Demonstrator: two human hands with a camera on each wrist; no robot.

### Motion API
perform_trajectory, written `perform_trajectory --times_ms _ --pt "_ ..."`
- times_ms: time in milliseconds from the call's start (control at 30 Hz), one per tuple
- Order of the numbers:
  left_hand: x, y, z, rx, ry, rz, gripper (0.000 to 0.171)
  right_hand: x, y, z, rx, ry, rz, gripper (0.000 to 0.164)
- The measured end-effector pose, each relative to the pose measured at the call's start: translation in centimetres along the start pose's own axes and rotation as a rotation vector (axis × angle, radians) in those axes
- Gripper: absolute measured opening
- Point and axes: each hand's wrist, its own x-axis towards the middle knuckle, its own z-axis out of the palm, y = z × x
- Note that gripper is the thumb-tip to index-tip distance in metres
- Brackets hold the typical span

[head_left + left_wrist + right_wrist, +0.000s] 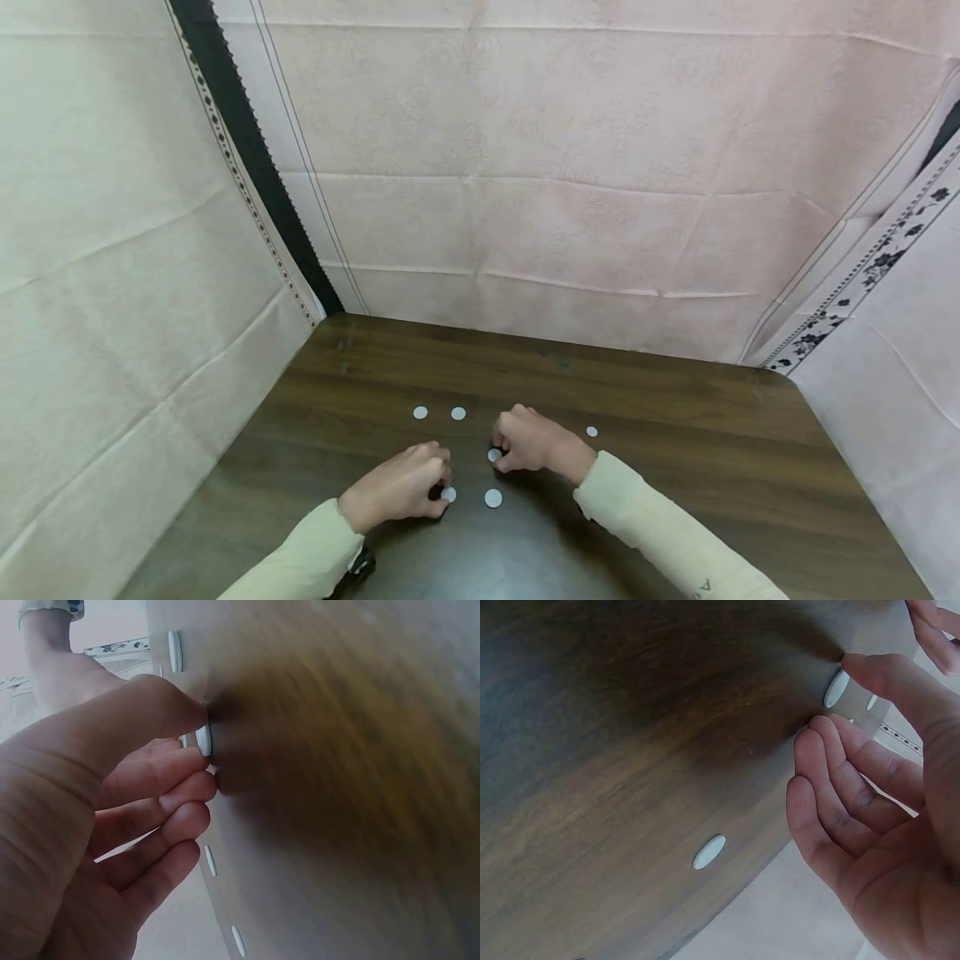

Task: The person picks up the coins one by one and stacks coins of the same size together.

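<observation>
Several small, flat white discs lie on the brown wooden table (675, 433). My left hand (405, 483) is down at the tabletop, its thumb and index finger pinching one white disc (203, 740) by opposite edges. To the right and farther up, my right hand (531, 440) has its thumb and bent fingers around another disc (836, 688), the thumb tip right at its rim. A third disc (492, 498) lies between the hands, nearer me. In the left wrist view, the other fingers (187, 821) curl loosely beside the pinch.
Beyond the hands, two discs lie side by side, a left one (421, 412) and a right one (458, 413). A smaller-looking disc (592, 432) lies past the right wrist. Pale cloth (585, 167) hangs behind the table, with more cloth along both sides.
</observation>
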Motion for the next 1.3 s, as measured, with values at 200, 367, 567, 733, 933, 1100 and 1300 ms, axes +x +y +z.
perform_trajectory --times_ms 200,367,567,733,933,1100,1300 --pt "0.0 0.1 0.0 -0.013 -0.008 -0.01 0.011 0.1 -0.3 -0.2 -0.002 -0.014 -0.025 0.011" --pt "-0.1 0.0 0.0 -0.029 -0.007 -0.02 0.009 0.2 -0.6 -0.4 -0.011 -0.023 -0.043 0.025" --pt "-0.1 0.0 0.1 -0.076 -0.017 -0.039 0.008 0.4 -0.6 -0.3 -0.064 -0.016 -0.057 0.039" --pt "0.0 0.1 0.1 -0.094 -0.031 -0.053 0.008 0.5 -0.6 -0.4 -0.093 -0.024 -0.048 0.038" --pt "0.0 0.0 0.1 -0.113 -0.043 -0.066 0.008 0.8 -0.8 -0.3 -0.111 -0.05 -0.024 0.033" --pt "0.1 0.0 0.0 -0.146 -0.044 -0.081 0.007 0.9 -1.1 -0.2 -0.132 -0.042 -0.003 0.029" --pt "0.1 0.2 0.0 -0.186 -0.052 -0.083 0.007 1.0 -1.0 0.6 -0.239 -0.028 -0.028 0.037"
